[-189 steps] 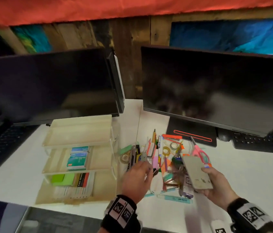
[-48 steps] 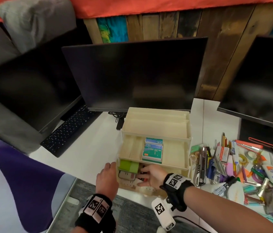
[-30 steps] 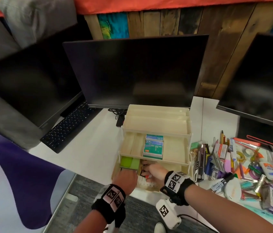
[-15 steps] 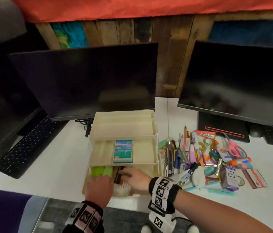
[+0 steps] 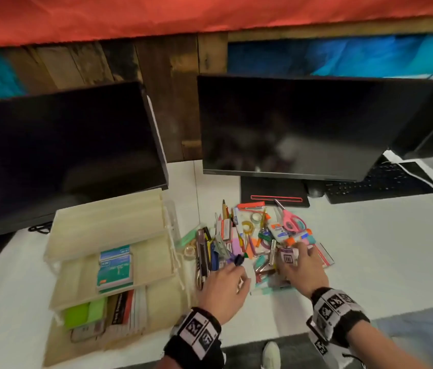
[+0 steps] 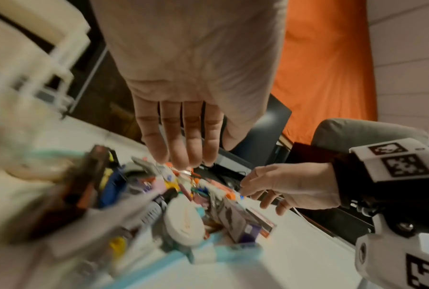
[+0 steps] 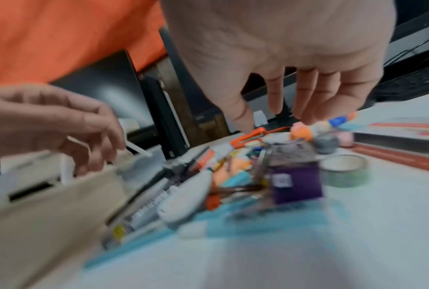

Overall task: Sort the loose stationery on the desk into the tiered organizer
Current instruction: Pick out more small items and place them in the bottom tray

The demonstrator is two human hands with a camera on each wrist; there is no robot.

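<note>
Both hands hover over the stationery pile (image 5: 258,243) on the desk (image 5: 369,262). Left hand (image 5: 224,287) has its fingers straight and close together, pointing down at the near left edge of the pile, holding nothing that I can see. Right hand (image 5: 302,267) spreads its fingers loosely over a small purple box (image 7: 295,176) at the pile's near right side; whether they touch it I cannot tell.

Behind stand two dark monitors, one left (image 5: 61,155), one right (image 5: 290,126), with a keyboard (image 5: 375,182) off to the right. Left of the pile sits the tiered organizer (image 5: 109,222), cream, just beside the loose things. Its top tier looks bare, the middle one carries teal boxes (image 5: 115,267), and the bottom one has green pads (image 5: 85,312) and some booklets (image 5: 127,307).

In the pile I can pick out pink scissors (image 5: 291,222), a glue bottle (image 5: 276,231), tape rolls (image 5: 247,226) and a pencil (image 5: 224,209).
</note>
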